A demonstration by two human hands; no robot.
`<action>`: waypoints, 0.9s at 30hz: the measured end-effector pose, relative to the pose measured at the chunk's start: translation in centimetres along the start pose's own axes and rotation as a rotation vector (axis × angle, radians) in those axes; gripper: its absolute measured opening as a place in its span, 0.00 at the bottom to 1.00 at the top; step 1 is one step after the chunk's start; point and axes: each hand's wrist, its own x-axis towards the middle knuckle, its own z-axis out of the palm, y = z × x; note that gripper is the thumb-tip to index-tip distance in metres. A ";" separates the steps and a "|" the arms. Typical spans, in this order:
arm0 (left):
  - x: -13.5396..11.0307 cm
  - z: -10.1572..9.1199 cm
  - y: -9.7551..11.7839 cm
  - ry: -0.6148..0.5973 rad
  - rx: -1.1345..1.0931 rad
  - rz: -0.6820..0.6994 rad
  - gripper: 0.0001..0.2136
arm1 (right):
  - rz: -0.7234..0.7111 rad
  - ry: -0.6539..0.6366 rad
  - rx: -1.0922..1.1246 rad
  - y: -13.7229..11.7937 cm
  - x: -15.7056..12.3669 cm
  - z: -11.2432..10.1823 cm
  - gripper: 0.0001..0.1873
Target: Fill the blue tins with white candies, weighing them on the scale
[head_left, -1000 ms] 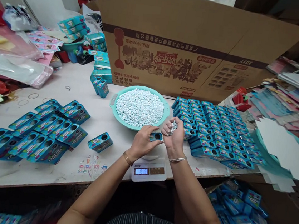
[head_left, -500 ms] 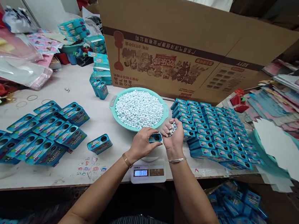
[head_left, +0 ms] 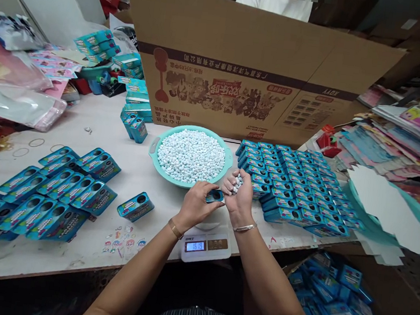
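Note:
My left hand (head_left: 196, 205) grips a small blue candy box (head_left: 213, 196) by its ends between thumb and fingers, with its round opening facing up. My right hand (head_left: 240, 199) is cupped palm up beside it, fingers curled round a heap of pale candies (head_left: 237, 183). Its fingertips are close to the box; whether they touch it I cannot tell. Just beyond both hands stands a turquoise basin (head_left: 152, 163) full of the same pale candies (head_left: 191, 155). Below the hands is a white digital scale (head_left: 208, 257), its pan partly hidden and its display lit.
A single blue box (head_left: 136, 206) lies left of my hands, near a cluster of boxes (head_left: 66, 186). Many boxes (head_left: 297, 187) stand in rows to the right. Behind the basin rises a large carton (head_left: 224, 32). More boxes (head_left: 340, 314) fill a container below the table's right edge.
The view has shifted slightly. The last digit on the scale display has changed. Both hands keep their hold on the candy box and the candies, close together.

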 end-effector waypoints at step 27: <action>5.4 -3.4 7.9 -0.446 0.528 0.334 0.32 | -0.014 0.168 0.333 2.1 -0.6 -7.2 0.05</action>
